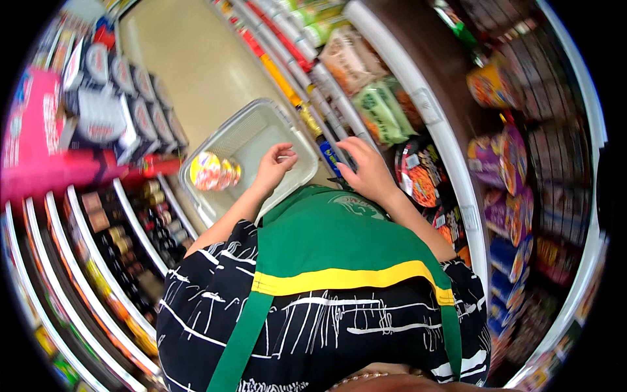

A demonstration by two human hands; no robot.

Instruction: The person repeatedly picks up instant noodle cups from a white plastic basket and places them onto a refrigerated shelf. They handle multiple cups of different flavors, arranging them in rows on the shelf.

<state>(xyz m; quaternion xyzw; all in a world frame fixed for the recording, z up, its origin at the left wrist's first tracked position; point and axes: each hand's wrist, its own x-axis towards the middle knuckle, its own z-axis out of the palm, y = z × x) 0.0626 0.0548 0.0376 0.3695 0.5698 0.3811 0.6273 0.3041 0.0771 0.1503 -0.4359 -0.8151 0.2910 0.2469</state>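
Note:
Over a grey plastic shopping basket [243, 136], my left hand [277, 164] hangs with its fingers loosely curled and nothing visible in them. At the basket's left side lies a red, yellow and white cup-shaped package [214, 172]. My right hand [363, 168] is held between the basket and the shelf on the right, empty, with thumb and fingers apart. Close to it on that shelf are a black round bowl package with a red picture [418, 173] and a green bag [382, 112]. The green apron [326, 235] I wear covers the basket's near edge.
Shelves with white rails [457, 176] rise on the right, carrying purple bowl packages [499, 157] and a yellow-orange cup [493, 85]. To the left are stacked dark-and-white boxes [124, 111], a pink display [36, 137] and shelves of jars [121, 251]. Beige floor [173, 49] runs ahead.

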